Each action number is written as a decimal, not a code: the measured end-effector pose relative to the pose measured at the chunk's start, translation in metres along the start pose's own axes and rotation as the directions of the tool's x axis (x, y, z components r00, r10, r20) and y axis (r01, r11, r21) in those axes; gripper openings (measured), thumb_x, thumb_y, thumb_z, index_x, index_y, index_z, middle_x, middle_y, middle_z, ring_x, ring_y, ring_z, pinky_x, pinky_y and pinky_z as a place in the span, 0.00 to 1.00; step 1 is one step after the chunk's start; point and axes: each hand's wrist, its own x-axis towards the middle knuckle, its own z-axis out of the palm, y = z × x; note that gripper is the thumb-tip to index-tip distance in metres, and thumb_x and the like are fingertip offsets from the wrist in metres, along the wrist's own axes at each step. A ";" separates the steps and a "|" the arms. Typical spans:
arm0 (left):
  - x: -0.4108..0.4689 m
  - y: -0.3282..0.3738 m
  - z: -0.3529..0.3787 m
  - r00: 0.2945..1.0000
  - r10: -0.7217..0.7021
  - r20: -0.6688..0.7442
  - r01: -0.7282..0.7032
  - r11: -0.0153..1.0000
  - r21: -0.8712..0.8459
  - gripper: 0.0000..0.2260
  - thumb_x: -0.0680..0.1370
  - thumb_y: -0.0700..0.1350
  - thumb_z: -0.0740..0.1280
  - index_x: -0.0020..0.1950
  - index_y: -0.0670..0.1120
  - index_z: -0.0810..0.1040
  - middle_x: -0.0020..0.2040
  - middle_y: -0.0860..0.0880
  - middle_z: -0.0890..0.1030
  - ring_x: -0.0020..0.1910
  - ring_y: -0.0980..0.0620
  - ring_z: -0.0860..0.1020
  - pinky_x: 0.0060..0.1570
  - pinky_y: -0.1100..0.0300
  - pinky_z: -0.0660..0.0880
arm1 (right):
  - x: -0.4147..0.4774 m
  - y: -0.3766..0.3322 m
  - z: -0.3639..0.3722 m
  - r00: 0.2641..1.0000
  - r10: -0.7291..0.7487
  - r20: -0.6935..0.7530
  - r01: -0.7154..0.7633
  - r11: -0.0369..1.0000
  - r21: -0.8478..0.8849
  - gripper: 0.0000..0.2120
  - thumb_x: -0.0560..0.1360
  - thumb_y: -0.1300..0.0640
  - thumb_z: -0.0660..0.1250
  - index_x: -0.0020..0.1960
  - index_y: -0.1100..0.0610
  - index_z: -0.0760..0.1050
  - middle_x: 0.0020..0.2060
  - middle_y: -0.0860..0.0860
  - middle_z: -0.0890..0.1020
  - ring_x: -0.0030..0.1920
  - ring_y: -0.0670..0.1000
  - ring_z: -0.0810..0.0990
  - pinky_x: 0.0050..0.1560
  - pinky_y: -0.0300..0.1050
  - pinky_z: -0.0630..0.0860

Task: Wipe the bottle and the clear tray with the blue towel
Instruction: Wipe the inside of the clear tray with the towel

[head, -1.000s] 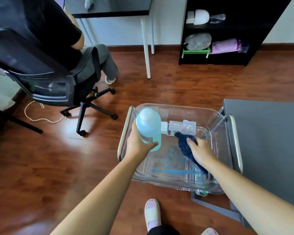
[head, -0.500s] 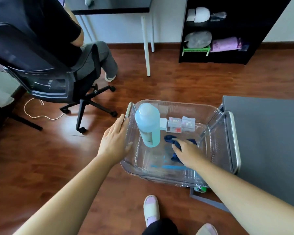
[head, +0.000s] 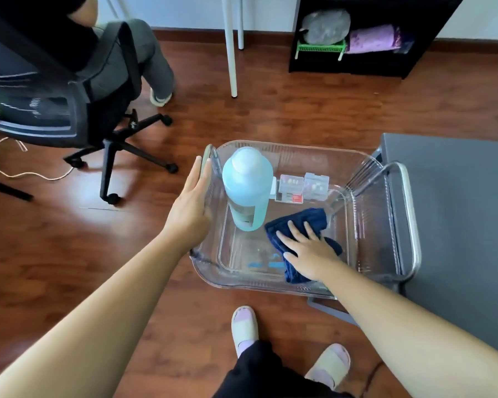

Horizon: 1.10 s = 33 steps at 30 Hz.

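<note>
A clear plastic tray [head: 365,179] sits on a metal-railed cart. Inside it, at the left, a light blue bottle [head: 247,188] stands upright. The dark blue towel [head: 299,222] lies on the tray floor to the bottle's right. My right hand [head: 306,248] presses flat on the towel with straight, spread fingers. My left hand [head: 191,205] rests with straight fingers against the outside of the tray's left wall, apart from the bottle.
Two small clear boxes [head: 304,186] lie at the tray's back. A grey tabletop [head: 457,225] is to the right. A person sits in a black office chair [head: 69,110] at the left. A white desk leg [head: 230,47] and a black shelf [head: 357,38] stand behind.
My left hand let go of the bottle, which now stands in the tray, and moved to the tray's left wall. My right hand lowered the towel onto the tray floor and flattened on it.
</note>
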 end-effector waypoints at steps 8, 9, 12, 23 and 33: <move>0.001 -0.001 0.002 1.000 -0.027 0.015 0.027 0.999 -0.029 0.34 0.76 0.33 0.52 0.78 0.56 0.48 0.79 0.59 0.44 0.75 0.54 0.56 0.61 0.62 0.59 | -0.025 0.054 -0.019 0.985 0.133 0.106 -0.126 0.990 -0.069 0.24 0.80 0.51 0.46 0.72 0.30 0.51 0.76 0.37 0.44 0.77 0.54 0.41 0.74 0.60 0.49; 0.001 -0.001 0.002 1.000 -0.028 0.014 0.028 0.999 -0.033 0.34 0.76 0.32 0.52 0.78 0.55 0.49 0.79 0.58 0.44 0.75 0.58 0.54 0.61 0.63 0.58 | -0.022 0.053 -0.024 0.980 0.167 0.109 -0.165 0.986 -0.031 0.25 0.80 0.52 0.46 0.72 0.30 0.50 0.76 0.37 0.43 0.77 0.55 0.40 0.74 0.60 0.51; 0.002 -0.001 0.003 0.999 -0.043 -0.001 0.043 0.999 -0.025 0.34 0.76 0.33 0.52 0.78 0.56 0.50 0.78 0.59 0.45 0.75 0.56 0.55 0.61 0.63 0.58 | -0.011 0.015 -0.028 0.990 0.115 0.084 -0.116 0.993 0.003 0.33 0.76 0.56 0.53 0.74 0.32 0.45 0.76 0.37 0.40 0.77 0.58 0.38 0.70 0.61 0.63; 0.001 -0.006 0.003 1.000 -0.024 0.004 0.024 0.999 -0.020 0.34 0.76 0.35 0.53 0.77 0.61 0.48 0.77 0.64 0.45 0.75 0.54 0.57 0.63 0.56 0.63 | -0.029 0.039 -0.030 0.959 0.203 -0.197 -0.249 0.935 -0.252 0.32 0.75 0.58 0.64 0.73 0.38 0.57 0.76 0.51 0.57 0.70 0.62 0.61 0.67 0.56 0.62; 0.002 -0.010 0.004 0.998 -0.060 0.027 0.062 0.996 -0.065 0.35 0.76 0.33 0.53 0.77 0.61 0.48 0.77 0.65 0.46 0.70 0.70 0.49 0.64 0.62 0.54 | -0.006 -0.023 -0.008 0.985 0.008 -0.173 -0.001 0.999 0.040 0.21 0.73 0.65 0.63 0.61 0.47 0.65 0.59 0.56 0.65 0.57 0.62 0.67 0.42 0.53 0.71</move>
